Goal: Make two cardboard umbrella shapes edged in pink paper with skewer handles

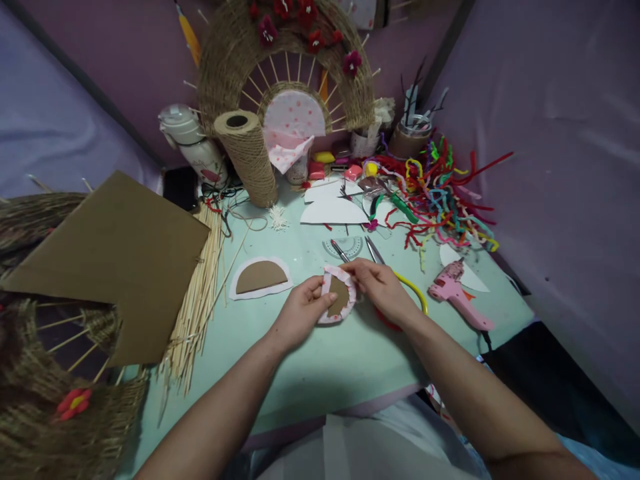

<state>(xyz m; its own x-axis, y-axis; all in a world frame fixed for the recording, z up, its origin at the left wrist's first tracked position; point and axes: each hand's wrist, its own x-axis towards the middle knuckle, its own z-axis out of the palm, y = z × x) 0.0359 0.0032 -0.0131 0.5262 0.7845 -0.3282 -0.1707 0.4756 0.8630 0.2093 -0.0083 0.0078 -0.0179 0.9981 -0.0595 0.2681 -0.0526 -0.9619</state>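
The left hand [303, 308] pinched a half-round cardboard piece [341, 297], thumb across its brown face and fingers at its straight edge, a hold that probably steadied it. The grip of the right hand [381, 287] was closed on the upper rim, fingertips gathered at the spotted fabric border, presumably for finer control. The piece was held over the counter [300, 380], brown face upward, perhaps so that the border could be seen. Beneath the right hand lay scissors [374, 251] (only the blades and parts of the coloured handles showed), and just beyond, a pen [340, 251] overlapped a protractor [356, 247]. To the left, a second cardboard half-round [263, 277] rested on a larger white backing [287, 285], whose margin was perhaps an allowance. At the right, a pink glue gun [460, 297] lay with its handle toward the near edge, apparently for easy reach. Farther back stood a twine spool [250, 157], upright and clear of the hands.
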